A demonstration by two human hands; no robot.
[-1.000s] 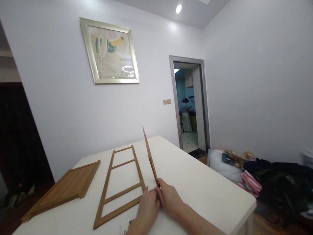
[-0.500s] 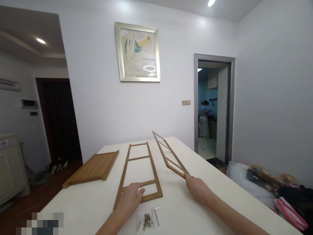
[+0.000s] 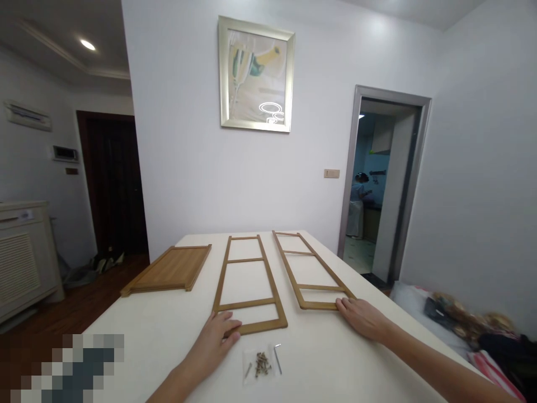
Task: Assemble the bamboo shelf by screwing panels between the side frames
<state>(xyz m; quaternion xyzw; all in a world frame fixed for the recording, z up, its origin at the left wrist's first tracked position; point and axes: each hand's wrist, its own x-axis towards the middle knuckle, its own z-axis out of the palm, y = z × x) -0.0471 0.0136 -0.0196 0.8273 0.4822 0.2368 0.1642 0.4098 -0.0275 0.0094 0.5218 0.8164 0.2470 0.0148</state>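
My left hand [image 3: 216, 341] is at the near left corner of the middle wooden frame [image 3: 254, 304], its thumb and fingers on either side of the near bar. That ladder-like frame lies flat, with crossbars and open gaps. My right hand [image 3: 363, 319] grips the near right corner of a second, similar wooden frame [image 3: 321, 287], which lies low over the table, its near end seemingly a little raised. Close to my left hand sit a clear bag of screws [image 3: 262, 365] and an L-shaped hex key [image 3: 278, 359].
Slatted wooden panels [image 3: 172, 268] lie stacked at the left of the white table [image 3: 314, 364]. A wall with a framed picture [image 3: 255, 73] stands behind. Bags and clothes [image 3: 470, 324] are piled to the right. Another person [image 3: 357, 204] stands beyond the doorway.
My right hand has lowered the tilted second frame nearly flat onto the table. My left hand has shifted to the middle frame's near left corner. The view has turned slightly left.
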